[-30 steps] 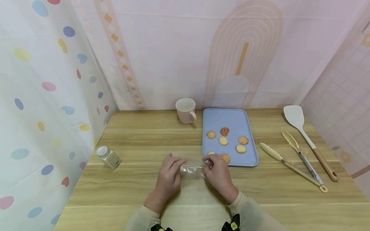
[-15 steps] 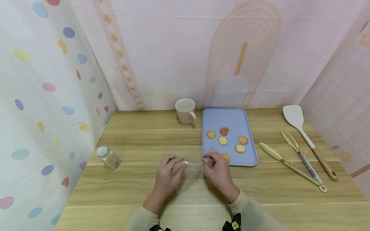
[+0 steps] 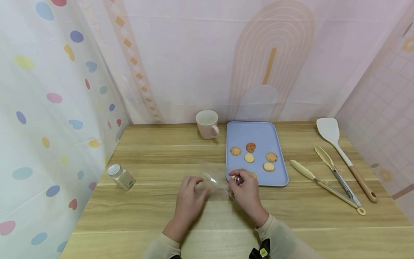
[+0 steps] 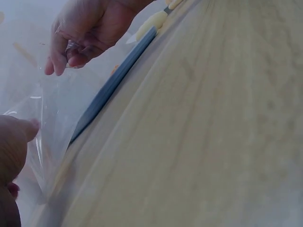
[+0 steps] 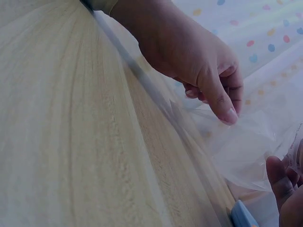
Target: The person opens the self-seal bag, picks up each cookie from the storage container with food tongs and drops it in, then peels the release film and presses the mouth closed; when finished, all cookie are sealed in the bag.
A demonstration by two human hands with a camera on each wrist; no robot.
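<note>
A clear plastic bag [image 3: 211, 180] hangs between the two hands, above the wooden table. My right hand [image 3: 246, 192] pinches the bag's right end with curled fingers, over the tray's near edge; part of the plastic is bunched there. My left hand [image 3: 187, 201] is at the bag's left side, thumb and forefinger spread apart. From the left wrist, the left thumb [image 4: 26, 130] appears at the film of the bag [image 4: 59, 106]. In the right wrist view, small print shows on the plastic [image 5: 296, 137] by the right hand [image 5: 286, 189].
Behind the right hand lies a blue tray [image 3: 252, 133] with several cookies [image 3: 249, 158]. A pink mug [image 3: 207, 126] stands at the back, a glass shaker jar [image 3: 121, 176] at left. Tongs [image 3: 336, 192] and a white spatula [image 3: 330, 131] lie at right.
The left thumb and forefinger have parted from their grip on the bag's left side. The bag has spread up and out between the hands. The right hand keeps its hold.
</note>
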